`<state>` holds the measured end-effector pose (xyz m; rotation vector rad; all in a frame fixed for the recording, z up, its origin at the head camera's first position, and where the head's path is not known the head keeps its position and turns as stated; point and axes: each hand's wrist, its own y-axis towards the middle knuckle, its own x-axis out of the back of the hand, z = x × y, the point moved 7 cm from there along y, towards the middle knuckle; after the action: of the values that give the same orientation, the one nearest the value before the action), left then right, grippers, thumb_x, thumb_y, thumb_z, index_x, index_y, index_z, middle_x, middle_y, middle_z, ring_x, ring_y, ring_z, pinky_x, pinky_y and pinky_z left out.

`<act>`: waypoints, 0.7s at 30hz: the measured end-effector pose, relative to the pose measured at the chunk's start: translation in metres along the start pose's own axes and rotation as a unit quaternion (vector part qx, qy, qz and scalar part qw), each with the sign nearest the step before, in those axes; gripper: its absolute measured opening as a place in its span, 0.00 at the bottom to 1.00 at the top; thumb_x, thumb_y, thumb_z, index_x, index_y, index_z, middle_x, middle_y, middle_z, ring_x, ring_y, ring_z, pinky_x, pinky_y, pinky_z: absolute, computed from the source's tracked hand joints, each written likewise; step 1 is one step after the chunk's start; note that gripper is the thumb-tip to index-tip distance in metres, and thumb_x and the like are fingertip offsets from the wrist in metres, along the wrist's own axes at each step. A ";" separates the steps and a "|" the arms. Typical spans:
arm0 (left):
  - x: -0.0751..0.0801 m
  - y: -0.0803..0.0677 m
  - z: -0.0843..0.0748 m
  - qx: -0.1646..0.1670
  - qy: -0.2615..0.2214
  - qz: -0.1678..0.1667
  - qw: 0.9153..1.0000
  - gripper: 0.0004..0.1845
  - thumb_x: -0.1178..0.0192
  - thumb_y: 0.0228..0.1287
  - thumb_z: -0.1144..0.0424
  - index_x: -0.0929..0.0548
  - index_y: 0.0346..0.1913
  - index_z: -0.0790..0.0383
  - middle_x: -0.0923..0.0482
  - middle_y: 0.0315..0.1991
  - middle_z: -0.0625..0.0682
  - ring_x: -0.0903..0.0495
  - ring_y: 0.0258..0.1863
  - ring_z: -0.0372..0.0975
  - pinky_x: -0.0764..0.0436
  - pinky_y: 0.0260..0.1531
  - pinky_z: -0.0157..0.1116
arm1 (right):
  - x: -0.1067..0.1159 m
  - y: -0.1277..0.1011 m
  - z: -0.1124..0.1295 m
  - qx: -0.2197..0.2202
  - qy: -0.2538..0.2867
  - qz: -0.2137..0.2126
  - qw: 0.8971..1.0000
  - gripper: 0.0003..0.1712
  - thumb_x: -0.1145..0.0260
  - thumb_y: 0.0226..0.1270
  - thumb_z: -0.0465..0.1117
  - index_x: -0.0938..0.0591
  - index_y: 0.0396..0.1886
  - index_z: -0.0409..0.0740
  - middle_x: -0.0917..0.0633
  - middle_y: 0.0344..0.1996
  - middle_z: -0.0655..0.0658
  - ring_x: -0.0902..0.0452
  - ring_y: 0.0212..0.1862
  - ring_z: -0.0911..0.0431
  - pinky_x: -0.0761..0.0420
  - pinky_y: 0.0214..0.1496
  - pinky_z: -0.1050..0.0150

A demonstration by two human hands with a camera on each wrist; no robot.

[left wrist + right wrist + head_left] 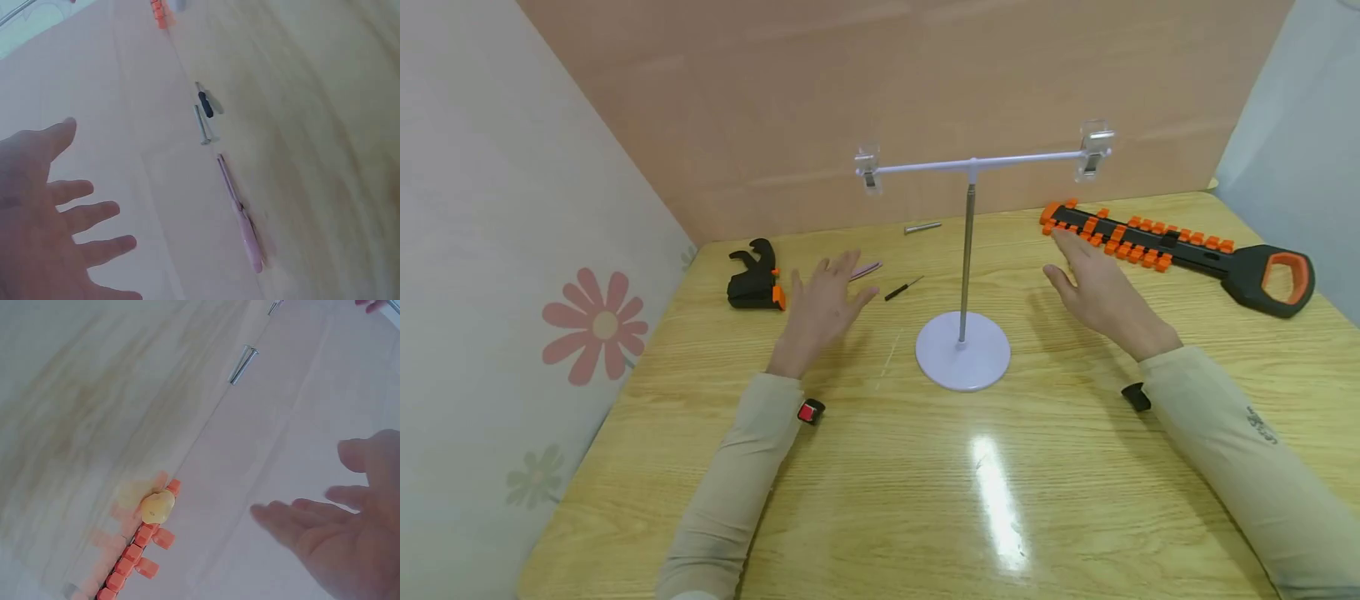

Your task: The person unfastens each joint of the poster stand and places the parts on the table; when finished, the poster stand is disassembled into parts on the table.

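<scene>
My left hand (pixel 824 307), fingers spread and holding nothing, is over the left part of the table. Nearest to it are a slim pink tool (pixel 866 271), partly hidden behind the fingers in the head view, and a small black screwdriver (pixel 897 292). To its left sits a black-and-orange clamp part (pixel 756 279). My right hand (pixel 1105 292) holds nothing, its fingers extended near the left end of a black rack with orange clips (pixel 1150 237). Between the hands stands a white-based display stand (pixel 962 367), its crossbar bearing a clear clip at each end.
A metal bolt (pixel 922 227) lies near the back wall. The orange-lined handle (pixel 1270 279) of the rack points right. A patterned wall (pixel 602 333) borders the table on the left, and a pale wall (pixel 1300 142) stands on the right.
</scene>
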<state>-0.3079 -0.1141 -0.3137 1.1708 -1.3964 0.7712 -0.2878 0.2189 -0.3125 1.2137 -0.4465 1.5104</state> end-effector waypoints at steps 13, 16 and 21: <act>0.072 -0.007 -0.002 -0.047 -0.206 -0.192 0.958 0.29 0.49 0.69 0.46 0.33 0.67 0.56 0.36 0.64 0.54 0.36 0.62 0.47 0.32 0.56 0.45 | 0.003 0.005 0.019 0.043 0.083 -0.086 0.992 0.33 0.44 0.72 0.36 0.44 0.71 0.32 0.35 0.64 0.29 0.31 0.57 0.35 0.25 0.49 0.44; 0.089 -0.016 -0.004 -0.066 -0.223 -0.230 0.945 0.27 0.47 0.69 0.49 0.30 0.65 0.58 0.34 0.61 0.54 0.35 0.61 0.45 0.33 0.57 0.43 | 0.000 0.006 0.024 0.047 0.100 -0.093 0.990 0.33 0.43 0.72 0.37 0.43 0.71 0.31 0.34 0.62 0.29 0.30 0.56 0.36 0.25 0.49 0.44; 0.110 -0.027 -0.016 -0.128 -0.241 -0.279 0.921 0.25 0.44 0.67 0.54 0.28 0.61 0.64 0.29 0.57 0.56 0.34 0.59 0.45 0.36 0.58 0.43 | -0.004 0.009 0.034 0.059 0.137 -0.106 0.983 0.31 0.43 0.72 0.37 0.42 0.69 0.30 0.33 0.60 0.30 0.28 0.54 0.38 0.24 0.49 0.46</act>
<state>-0.2675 -0.1321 -0.2080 1.5084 -1.3900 -0.1156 -0.2812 0.1862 -0.2989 1.0847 -0.0426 1.5054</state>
